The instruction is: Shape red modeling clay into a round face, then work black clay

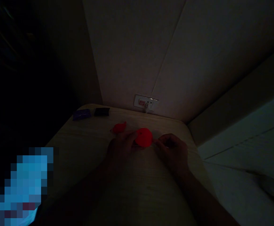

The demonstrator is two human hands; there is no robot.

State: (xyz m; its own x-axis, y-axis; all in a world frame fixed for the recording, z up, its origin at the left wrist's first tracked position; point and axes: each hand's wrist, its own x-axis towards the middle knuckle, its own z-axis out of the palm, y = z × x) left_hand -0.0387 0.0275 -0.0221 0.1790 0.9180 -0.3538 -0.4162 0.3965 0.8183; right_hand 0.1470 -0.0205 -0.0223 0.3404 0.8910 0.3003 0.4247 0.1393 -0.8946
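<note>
Gripping one round red thing (pixel 144 137) with left hand (pixel 121 146), pinching its end with right hand (pixel 173 151). On table (pixel 137 185), counting one smaller red piece (pixel 119 127), two dark packets (pixel 81 114).

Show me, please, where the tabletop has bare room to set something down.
Bare wood shows between the forearms, and behind the right hand toward the wall. It is crowded mid-table, around the round red piece, smaller red piece and left hand.
</note>
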